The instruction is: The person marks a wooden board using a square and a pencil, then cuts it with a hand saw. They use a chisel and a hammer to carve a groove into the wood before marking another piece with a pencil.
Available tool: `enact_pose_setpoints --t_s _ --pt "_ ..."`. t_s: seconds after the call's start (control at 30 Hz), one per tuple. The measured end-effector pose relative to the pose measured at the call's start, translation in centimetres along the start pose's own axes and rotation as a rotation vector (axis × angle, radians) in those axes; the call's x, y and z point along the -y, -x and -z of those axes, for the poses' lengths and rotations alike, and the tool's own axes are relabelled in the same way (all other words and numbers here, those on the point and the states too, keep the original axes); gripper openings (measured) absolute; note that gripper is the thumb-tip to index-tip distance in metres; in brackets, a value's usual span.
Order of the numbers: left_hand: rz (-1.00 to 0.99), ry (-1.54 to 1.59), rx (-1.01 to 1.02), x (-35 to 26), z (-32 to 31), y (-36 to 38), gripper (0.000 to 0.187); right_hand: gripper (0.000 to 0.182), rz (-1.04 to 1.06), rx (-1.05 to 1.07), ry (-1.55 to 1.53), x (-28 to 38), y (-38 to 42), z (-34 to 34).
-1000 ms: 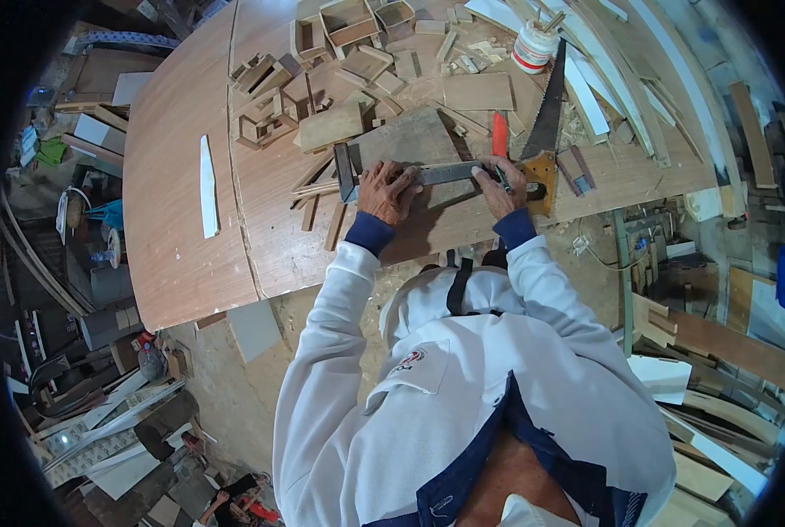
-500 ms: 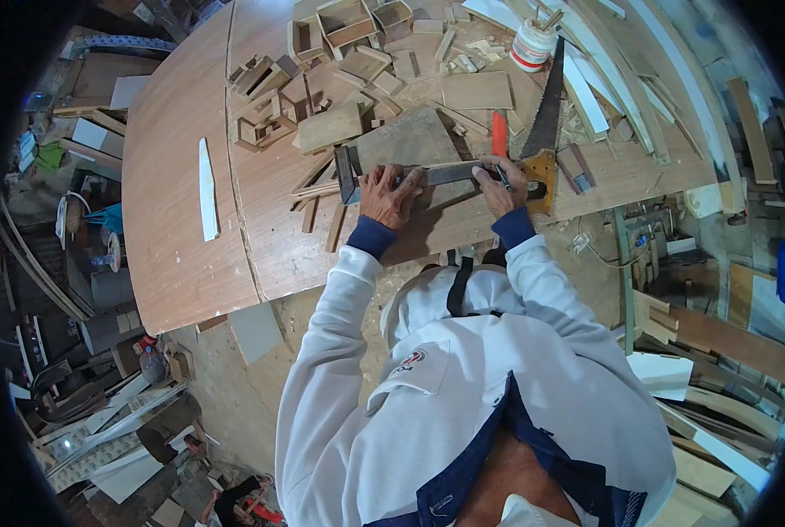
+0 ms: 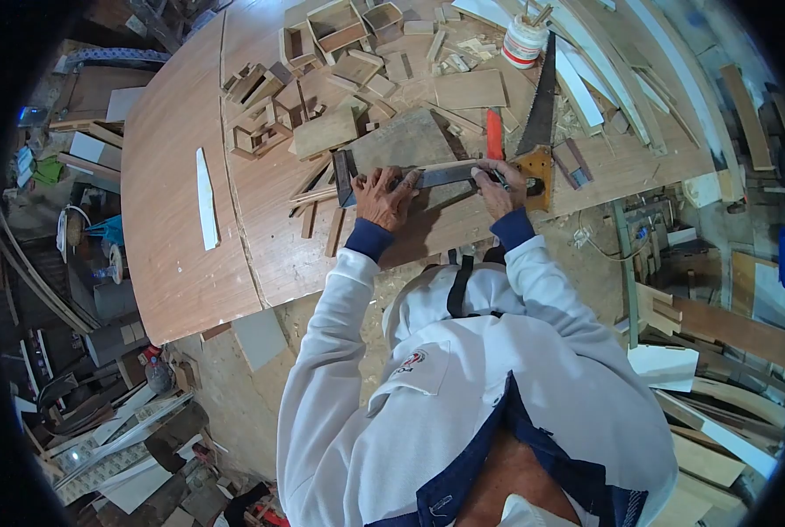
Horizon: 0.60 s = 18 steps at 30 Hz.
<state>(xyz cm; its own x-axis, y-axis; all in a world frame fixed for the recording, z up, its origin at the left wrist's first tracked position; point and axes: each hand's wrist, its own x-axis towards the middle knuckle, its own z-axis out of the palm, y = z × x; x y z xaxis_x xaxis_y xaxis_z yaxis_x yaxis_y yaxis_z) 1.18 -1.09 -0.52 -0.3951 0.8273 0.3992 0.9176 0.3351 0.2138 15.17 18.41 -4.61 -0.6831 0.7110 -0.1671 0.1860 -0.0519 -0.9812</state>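
L hand (image 3: 385,195) lies knuckles-up over the try square (image 3: 445,174), fingers partly bent & a bit spread, pressing near its dark stock; can't tell if it grips anything underneath. R hand (image 3: 503,193) is closed w/ fingers bent round a slim dark pen-like tool (image 3: 499,178), at the far end of the blade; tip too small to make out. Square sits on the bench (image 3: 190,285) near the front edge, stock to the L, blade running across btwn the hands. A thin wood strip (image 3: 449,164) shows along the blade's far side, w/ a grey-brown board (image 3: 401,139) just beyond.

Handsaw (image 3: 540,101) lies just R of the R hand, yellowish handle twd the person, blade pointing away; red item (image 3: 494,133) btwn it & the board. White tub (image 3: 524,44) w/ sticks in it stands upright nr the saw tip. Small open wooden boxes (image 3: 338,39) & offcuts are grouped at the back, approx centre. White strip (image 3: 206,198) lies well apart on the L side of the bench
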Motion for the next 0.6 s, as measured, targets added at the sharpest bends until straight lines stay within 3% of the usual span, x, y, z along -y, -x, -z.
enact_pose_setpoints --t_s 0.27,0.6 --pt "0.027 0.070 -0.037 0.3 -0.5 0.1 0.030 0.023 -0.001 -0.090 0.054 -0.7 0.3 -0.5" --pt "0.030 0.077 -0.017 0.1 0.4 -0.4 0.032 0.020 0.003 -0.056 0.081 0.0 0.4 0.2"
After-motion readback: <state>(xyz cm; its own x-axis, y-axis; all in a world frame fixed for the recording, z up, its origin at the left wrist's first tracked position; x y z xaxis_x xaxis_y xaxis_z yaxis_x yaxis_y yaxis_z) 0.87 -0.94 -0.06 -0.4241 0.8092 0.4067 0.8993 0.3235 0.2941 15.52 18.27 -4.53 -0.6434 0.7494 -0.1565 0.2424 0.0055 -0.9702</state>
